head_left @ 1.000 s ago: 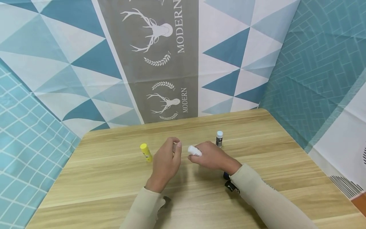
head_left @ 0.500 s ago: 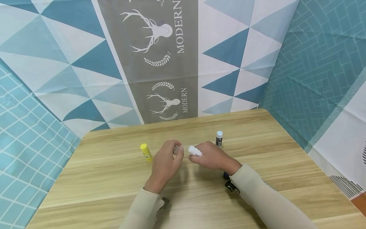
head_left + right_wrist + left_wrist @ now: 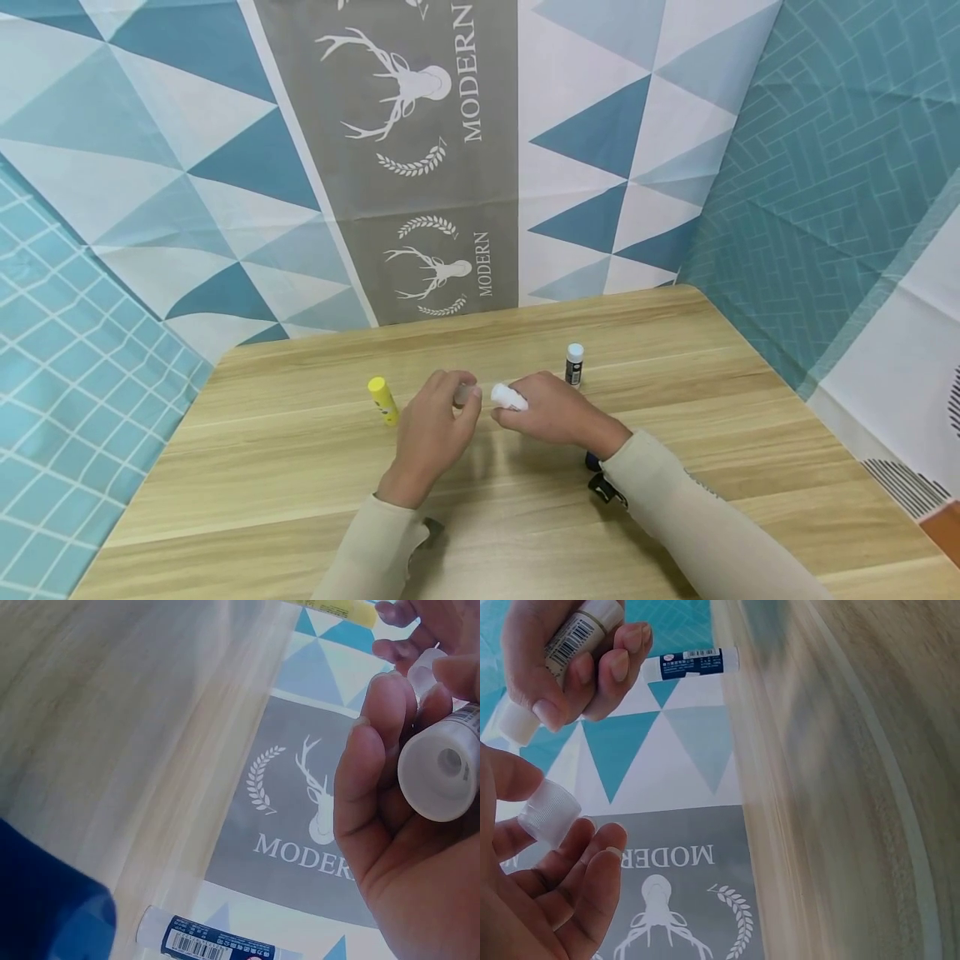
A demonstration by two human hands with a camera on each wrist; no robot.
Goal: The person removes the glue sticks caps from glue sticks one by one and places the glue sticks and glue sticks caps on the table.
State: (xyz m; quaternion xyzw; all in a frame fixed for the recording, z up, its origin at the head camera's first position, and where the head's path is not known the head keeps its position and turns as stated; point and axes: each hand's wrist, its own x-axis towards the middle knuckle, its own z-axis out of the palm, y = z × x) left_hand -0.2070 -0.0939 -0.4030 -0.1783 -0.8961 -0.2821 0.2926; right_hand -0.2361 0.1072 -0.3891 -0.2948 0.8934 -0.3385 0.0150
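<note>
Near the middle of the table, my left hand (image 3: 431, 433) pinches a small translucent ribbed cap (image 3: 549, 814) between thumb and finger, its other fingers loosely bent. Facing it, my right hand (image 3: 551, 408) grips a white glue stick (image 3: 510, 397) with a barcode label, its fingers curled round the barrel. The stick's white end points toward the cap, with a small gap between them. In the right wrist view, the hollow bottom end of this glue stick (image 3: 439, 772) faces the camera.
A yellow glue stick (image 3: 383, 401) stands left of my left hand. Behind my right hand stands a navy-labelled glue stick (image 3: 574, 365) with a white cap. A dark blue object (image 3: 592, 461), partly hidden, is by my right wrist. Patterned cloth hangs beyond the wooden table (image 3: 247, 467).
My left hand has turned and dropped slightly, so the cap between its fingers shows more than a second ago. My right hand and the glue stick have hardly moved.
</note>
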